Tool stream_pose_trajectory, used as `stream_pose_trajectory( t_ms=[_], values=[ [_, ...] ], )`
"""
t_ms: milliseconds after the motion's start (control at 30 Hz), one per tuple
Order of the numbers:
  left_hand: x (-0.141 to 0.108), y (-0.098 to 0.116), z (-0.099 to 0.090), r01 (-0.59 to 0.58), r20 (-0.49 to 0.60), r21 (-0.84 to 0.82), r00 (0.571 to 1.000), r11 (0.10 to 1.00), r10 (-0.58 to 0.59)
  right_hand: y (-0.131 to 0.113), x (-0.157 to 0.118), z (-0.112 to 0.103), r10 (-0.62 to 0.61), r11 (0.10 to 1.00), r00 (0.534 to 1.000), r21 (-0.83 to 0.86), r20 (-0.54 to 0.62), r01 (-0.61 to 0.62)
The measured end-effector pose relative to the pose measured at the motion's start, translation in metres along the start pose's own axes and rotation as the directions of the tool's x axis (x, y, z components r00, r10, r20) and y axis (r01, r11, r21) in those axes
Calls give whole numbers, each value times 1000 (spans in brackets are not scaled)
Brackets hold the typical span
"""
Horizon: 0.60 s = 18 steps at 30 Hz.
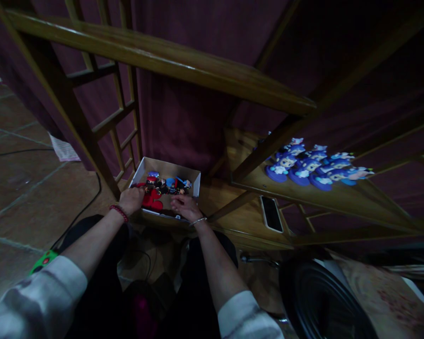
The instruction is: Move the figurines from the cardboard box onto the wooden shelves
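A shallow cardboard box [171, 165] with white outer sides sits on the low wooden ledge in front of me. Inside lie several small toy figurines [170, 183] in red, blue and black, and red pieces [153, 201] toward its left side. My left hand [132, 199] reaches over the box's left edge, its fingers closed beside the red pieces; what they hold is too small and dark to make out. Over the front right of the box is my right hand [184, 207], fingers loosely bent and apart, with nothing visible in them.
Several blue-and-white figurines [307, 165] on round blue bases stand on a raised wooden shelf [254, 176] to the right. Below it lies a phone [271, 213]. A wooden rail [169, 56] crosses above the box. A round black seat [325, 301] is at lower right.
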<state>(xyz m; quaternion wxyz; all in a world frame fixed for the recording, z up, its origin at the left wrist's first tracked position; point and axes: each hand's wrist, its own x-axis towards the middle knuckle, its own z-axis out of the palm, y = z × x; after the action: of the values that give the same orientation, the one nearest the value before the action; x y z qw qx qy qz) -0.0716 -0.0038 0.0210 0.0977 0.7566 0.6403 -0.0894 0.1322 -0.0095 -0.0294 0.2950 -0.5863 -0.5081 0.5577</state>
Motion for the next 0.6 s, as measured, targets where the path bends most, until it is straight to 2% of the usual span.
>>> stream_pose_trajectory(
  t_ms=[233, 333, 400, 467, 533, 600],
  values=[
    [15, -8, 10, 118, -39, -172, 991, 978, -126, 4, 3, 0, -8, 999, 1000, 33, 7, 8],
    [21, -9, 9, 176, -24, -330, 981, 927, -194, 7, 6, 1, -26, 998, 1000, 59, 8, 26],
    [23, -8, 6, 223, 44, -501, 971, 836, -233, 9, 7, 1, -24, 996, 1000, 87, 14, 22],
    [24, -5, 2, 267, 98, -660, 957, 703, -272, 10, 9, 1, -30, 994, 999, 103, 23, 27],
    [24, -3, -1, 267, 95, -801, 941, 536, -326, 12, 10, 1, -51, 994, 998, 94, 28, 48],
    [25, 0, -4, 227, 96, -919, 921, 322, -377, 13, 10, 1, -95, 994, 995, 57, 24, 94]
  ],
)
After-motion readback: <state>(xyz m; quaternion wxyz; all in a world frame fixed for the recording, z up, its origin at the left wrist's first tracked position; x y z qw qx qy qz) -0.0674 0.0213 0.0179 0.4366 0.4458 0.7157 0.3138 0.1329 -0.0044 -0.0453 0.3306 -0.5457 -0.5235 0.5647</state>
